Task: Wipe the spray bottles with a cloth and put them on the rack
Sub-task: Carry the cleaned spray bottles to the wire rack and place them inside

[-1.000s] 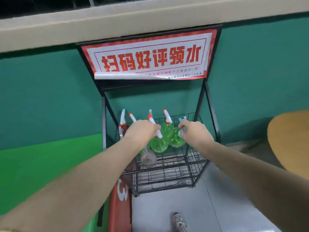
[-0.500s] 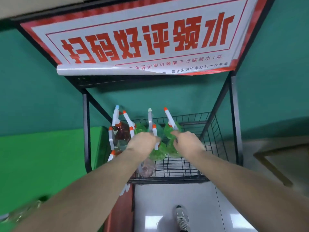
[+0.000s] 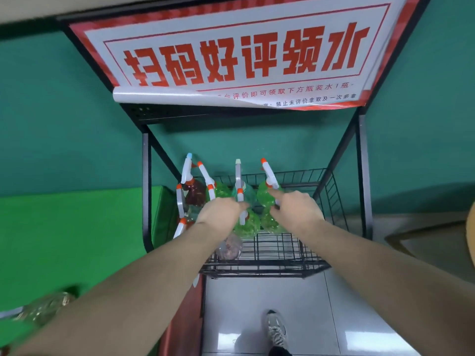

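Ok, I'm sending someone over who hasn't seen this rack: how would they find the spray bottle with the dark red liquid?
Find the black wire rack beneath the big red-and-white sign on the green wall. Bottles crowd the left side of its basket. The dark red bottle stands at the back left corner, beyond the left hand; its nozzle tip is blue and its liquid brownish red, while the neighbours on its right are green.

Bottles (image 3: 246, 224) left; basket (image 3: 331, 191) right free.

Both bare forearms extend forward and converge, the left hand (image 3: 220, 210) back-up with fingers curled downward, the right hand (image 3: 295, 210) back-up with its index finger extended forward.
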The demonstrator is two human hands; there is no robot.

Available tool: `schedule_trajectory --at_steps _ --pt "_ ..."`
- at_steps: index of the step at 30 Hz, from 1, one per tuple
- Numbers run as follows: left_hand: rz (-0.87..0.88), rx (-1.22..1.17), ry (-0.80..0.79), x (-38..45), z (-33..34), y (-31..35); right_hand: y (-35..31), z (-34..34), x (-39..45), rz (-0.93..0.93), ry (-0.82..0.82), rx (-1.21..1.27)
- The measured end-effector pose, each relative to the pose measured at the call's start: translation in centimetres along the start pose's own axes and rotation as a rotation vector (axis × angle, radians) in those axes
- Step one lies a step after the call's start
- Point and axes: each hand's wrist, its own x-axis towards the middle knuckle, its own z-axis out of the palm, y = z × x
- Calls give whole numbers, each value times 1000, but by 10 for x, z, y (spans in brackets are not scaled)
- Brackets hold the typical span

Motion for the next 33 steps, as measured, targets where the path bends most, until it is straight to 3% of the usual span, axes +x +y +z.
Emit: schedule_trajectory --at_steps 6,12,24,33 --pt "-25 -62 176 -65 31 -28 -48 -4 -49 -19 113 -42" --pt "-144 -241 371 -203 87 -71 -157 26 -132 -114 157 -80" --pt "-725 -584 257 -490 291 -200 -441 158 -243 -594 -75 -140" --pt "-1035 -824 237 -548 387 -223 -560 234 -230 -848 -214 -204"
